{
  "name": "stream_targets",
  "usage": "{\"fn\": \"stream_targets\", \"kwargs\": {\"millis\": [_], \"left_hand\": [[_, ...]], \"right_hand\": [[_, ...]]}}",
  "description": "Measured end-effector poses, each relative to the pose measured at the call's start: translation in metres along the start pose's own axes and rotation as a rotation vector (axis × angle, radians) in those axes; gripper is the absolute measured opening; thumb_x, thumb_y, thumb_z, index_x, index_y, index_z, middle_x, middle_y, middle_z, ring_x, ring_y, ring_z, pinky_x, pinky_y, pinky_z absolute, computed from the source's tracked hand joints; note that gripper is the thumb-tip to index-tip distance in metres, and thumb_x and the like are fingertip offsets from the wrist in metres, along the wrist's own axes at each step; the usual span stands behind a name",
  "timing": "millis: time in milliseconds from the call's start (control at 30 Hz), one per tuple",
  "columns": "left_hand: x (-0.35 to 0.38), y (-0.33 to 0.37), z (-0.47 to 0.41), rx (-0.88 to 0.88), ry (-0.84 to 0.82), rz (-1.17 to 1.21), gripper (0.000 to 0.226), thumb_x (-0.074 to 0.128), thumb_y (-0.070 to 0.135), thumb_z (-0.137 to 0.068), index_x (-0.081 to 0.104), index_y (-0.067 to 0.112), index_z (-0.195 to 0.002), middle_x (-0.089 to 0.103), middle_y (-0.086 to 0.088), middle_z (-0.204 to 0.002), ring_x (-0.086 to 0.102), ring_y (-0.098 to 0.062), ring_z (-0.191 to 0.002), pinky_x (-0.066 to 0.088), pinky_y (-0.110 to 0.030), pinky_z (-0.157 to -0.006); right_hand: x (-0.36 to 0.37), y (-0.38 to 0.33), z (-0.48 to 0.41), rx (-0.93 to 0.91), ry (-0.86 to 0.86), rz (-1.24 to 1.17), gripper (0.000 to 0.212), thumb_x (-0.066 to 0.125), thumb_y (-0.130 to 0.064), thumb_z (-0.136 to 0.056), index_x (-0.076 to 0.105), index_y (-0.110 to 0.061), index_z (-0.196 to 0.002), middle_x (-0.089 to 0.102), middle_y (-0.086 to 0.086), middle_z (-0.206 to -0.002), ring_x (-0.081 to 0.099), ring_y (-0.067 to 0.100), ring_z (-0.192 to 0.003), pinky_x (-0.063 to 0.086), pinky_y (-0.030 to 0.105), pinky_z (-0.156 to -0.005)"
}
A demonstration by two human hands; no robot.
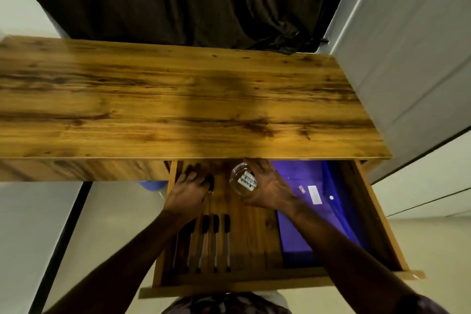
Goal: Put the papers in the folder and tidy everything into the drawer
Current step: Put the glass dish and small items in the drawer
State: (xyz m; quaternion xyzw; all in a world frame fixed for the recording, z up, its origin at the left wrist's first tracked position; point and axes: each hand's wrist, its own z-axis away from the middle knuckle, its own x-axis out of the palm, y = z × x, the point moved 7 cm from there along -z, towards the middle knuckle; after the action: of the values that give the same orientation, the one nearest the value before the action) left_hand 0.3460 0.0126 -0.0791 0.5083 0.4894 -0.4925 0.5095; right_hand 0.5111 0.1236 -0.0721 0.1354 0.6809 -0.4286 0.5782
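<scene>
In the head view, the right hand (270,186) curls its fingers round a clear round container (244,182) with small black-and-white items inside, held over the open drawer (377,214). The blue folder (316,176) lies in the drawer just right of those fingers. The left hand (190,190) lies palm-down on the drawer floor with a small dark object (210,182) at its thumb side, whether gripped I cannot tell, and a row of pens (215,237) lies nearer the person than its fingers.

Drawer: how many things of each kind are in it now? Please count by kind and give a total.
Pens: 4 plain, perhaps a fifth, half hidden
Folder: 1
Jar, in the right hand: 1
Small black item by the left hand: 1
Total: 7, or 8 with the fifth pen
</scene>
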Motion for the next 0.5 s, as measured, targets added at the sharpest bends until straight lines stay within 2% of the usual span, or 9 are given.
{"fn": "stream_targets", "kwargs": {"millis": [100,233,300,400,500], "left_hand": [[0.009,-0.015,0.012,-0.053,-0.037,-0.067,0.027,0.061,0.030,-0.080,0.072,0.018,-0.101,0.069,-0.003,-0.101,0.059,-0.027,-0.104,0.046,-0.044,-0.092],[0.013,-0.026,0.024,-0.056,-0.048,-0.134,0.026,0.078,0.027,-0.066,0.074,0.018,-0.091,0.070,-0.004,-0.094,0.063,-0.026,-0.096,0.051,-0.042,-0.087],[0.016,-0.030,0.029,-0.047,-0.048,-0.144,0.027,0.076,0.027,-0.069,0.073,0.017,-0.093,0.068,-0.006,-0.099,0.062,-0.027,-0.100,0.050,-0.043,-0.091],[0.019,-0.040,0.033,-0.072,-0.037,-0.088,0.038,0.065,0.027,-0.078,0.066,0.013,-0.112,0.063,-0.011,-0.119,0.056,-0.030,-0.115,0.045,-0.044,-0.100],[0.021,-0.046,0.039,-0.117,0.002,-0.019,0.051,0.046,0.032,-0.085,0.056,0.007,-0.129,0.050,-0.016,-0.140,0.045,-0.033,-0.132,0.041,-0.046,-0.108]], "right_hand": [[0.026,0.020,0.007,0.064,-0.101,0.027,0.112,0.069,-0.065,-0.049,0.027,-0.032,-0.147,0.032,0.002,-0.151,0.031,0.027,-0.140,0.041,0.046,-0.107],[0.046,0.038,0.014,0.119,-0.164,0.037,0.111,0.073,-0.061,-0.053,0.023,-0.032,-0.148,0.024,0.004,-0.155,0.030,0.029,-0.140,0.038,0.044,-0.111],[0.051,0.042,0.018,0.147,-0.148,0.016,0.106,0.075,-0.058,-0.058,0.026,-0.031,-0.148,0.027,0.002,-0.151,0.035,0.026,-0.136,0.038,0.042,-0.109],[0.058,0.048,0.022,0.167,-0.095,0.003,0.098,0.072,-0.061,-0.062,0.027,-0.034,-0.145,0.032,-0.001,-0.147,0.039,0.024,-0.132,0.040,0.042,-0.106],[0.064,0.051,0.023,0.153,-0.112,0.008,0.098,0.068,-0.064,-0.063,0.027,-0.032,-0.146,0.030,-0.001,-0.149,0.036,0.025,-0.134,0.039,0.045,-0.107]]}}
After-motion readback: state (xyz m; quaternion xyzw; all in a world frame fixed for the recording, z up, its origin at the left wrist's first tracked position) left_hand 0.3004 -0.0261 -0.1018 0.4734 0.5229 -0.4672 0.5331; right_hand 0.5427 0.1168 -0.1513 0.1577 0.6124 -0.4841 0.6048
